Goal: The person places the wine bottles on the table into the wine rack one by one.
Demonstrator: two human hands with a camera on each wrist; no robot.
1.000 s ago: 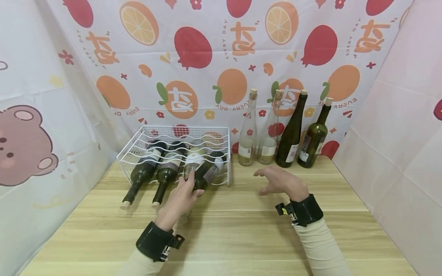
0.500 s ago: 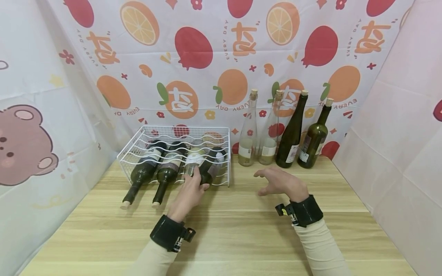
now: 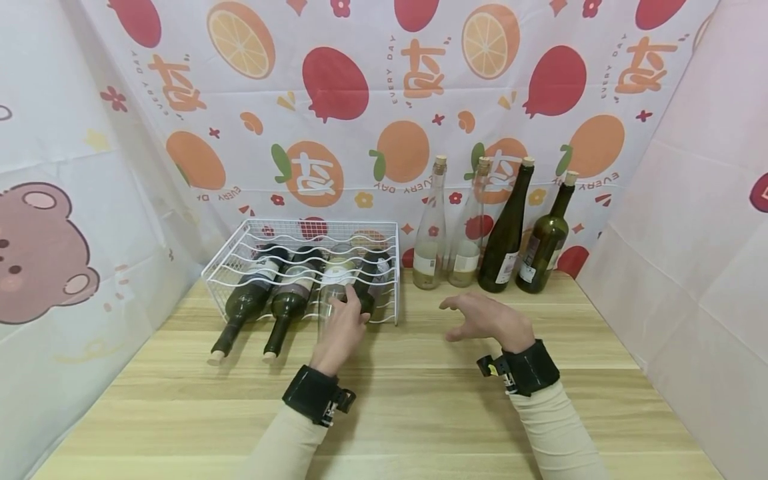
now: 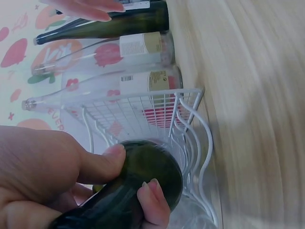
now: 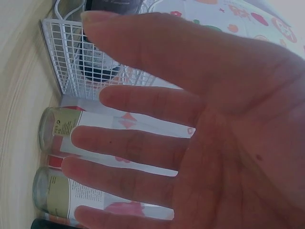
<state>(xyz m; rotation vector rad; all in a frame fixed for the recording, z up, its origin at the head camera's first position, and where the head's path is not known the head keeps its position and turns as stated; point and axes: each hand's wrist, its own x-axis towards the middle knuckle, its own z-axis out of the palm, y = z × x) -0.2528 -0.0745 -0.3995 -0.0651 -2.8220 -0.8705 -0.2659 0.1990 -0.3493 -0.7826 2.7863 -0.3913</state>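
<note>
My left hand [image 3: 342,333] grips a dark green wine bottle [image 3: 375,283] by its shoulder and neck. In the left wrist view, thumb and fingers wrap the bottle's dark glass [image 4: 155,171]. This bottle lies in the rightmost slot of a white wire wine rack [image 3: 397,293], its neck hidden by the hand. Left of it lies a clear bottle [image 3: 337,277], partly covered by my fingers. Over the table right of the rack, my right hand [image 3: 489,320] holds nothing. Its fingers spread apart in the right wrist view.
Two corked dark bottles [image 3: 291,303] lie in the rack's left slots, necks toward me. Right of the rack stand two clear corked bottles [image 3: 427,260], a tall dark one [image 3: 507,240] and a shorter green one [image 3: 543,247]. A fruit-print cloth [image 3: 384,80] hangs behind.
My left hand has moved right and forward, sliding the dark green bottle deeper into the rack and straightening it in its slot. The right hand stays where it was.
</note>
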